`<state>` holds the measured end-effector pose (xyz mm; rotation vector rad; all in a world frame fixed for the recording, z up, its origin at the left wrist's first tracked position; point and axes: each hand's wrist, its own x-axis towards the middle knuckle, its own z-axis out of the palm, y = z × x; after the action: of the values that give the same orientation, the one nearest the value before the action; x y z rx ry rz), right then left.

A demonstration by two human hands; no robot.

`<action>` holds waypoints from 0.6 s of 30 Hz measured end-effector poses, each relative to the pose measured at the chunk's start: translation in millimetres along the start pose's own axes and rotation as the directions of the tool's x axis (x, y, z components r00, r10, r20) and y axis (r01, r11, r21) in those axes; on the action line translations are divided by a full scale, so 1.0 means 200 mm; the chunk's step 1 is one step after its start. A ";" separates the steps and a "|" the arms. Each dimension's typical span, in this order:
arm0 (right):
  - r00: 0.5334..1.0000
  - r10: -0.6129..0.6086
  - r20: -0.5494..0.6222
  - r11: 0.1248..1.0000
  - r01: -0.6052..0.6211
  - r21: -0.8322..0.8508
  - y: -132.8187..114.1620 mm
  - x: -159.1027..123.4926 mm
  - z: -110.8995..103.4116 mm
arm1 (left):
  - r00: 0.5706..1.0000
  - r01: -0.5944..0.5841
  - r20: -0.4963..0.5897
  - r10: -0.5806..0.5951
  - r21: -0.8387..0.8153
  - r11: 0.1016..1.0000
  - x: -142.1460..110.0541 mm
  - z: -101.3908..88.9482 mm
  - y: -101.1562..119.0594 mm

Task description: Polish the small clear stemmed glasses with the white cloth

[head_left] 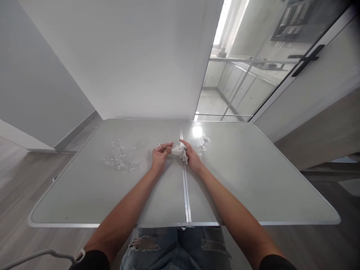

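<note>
Over the middle of the table, a clear stemmed glass (pixel 176 151) lies tilted on its side between my hands. My left hand (pixel 161 154) pinches it by the stem, with the foot toward the left. At the rim end, my right hand (pixel 192 154) is closed on a white cloth (pixel 185 159). Part of the cloth seems to be inside the bowl, which looks whitish; the exact extent is hard to see. Nearest to my right hand, another stemmed glass (pixel 204 141) stands on the table.
Several clear stemmed glasses (pixel 120 159) are grouped on the left half of the folding table (pixel 84 198). A metal seam (pixel 186 195) runs down the table's middle. Behind the far edge rises a white wall (pixel 140 75), with a glass door (pixel 242 71) to its right.
</note>
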<state>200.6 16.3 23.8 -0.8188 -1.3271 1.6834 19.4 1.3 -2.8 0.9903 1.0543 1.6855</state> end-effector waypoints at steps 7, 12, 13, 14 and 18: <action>0.999 -0.044 0.020 0.981 0.040 0.192 -0.01 -0.01 -0.03 | 0.994 0.077 0.073 -0.076 -0.016 0.997 0.00 0.02 -0.02; 0.968 -0.236 -0.089 0.951 0.211 -0.226 0.02 -0.02 -0.03 | 0.996 0.070 0.060 -0.064 -0.097 0.993 -0.02 0.03 -0.02; 0.962 -0.267 -0.064 0.916 0.232 -0.327 0.02 -0.02 -0.03 | 0.997 0.057 0.057 -0.051 -0.100 0.993 -0.02 0.03 -0.02; 0.959 -0.283 -0.025 0.876 0.248 -0.413 0.02 -0.02 -0.03 | 0.998 0.045 0.057 -0.040 -0.098 0.994 -0.02 0.03 -0.02; 0.957 -0.287 0.045 0.830 0.272 -0.487 0.00 -0.02 -0.02 | 0.998 0.030 0.053 -0.027 -0.056 0.998 -0.01 0.02 0.00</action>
<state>206.1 15.6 22.3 -0.8735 -1.7936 1.1088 24.0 -0.3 -2.4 0.9732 0.9775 1.6484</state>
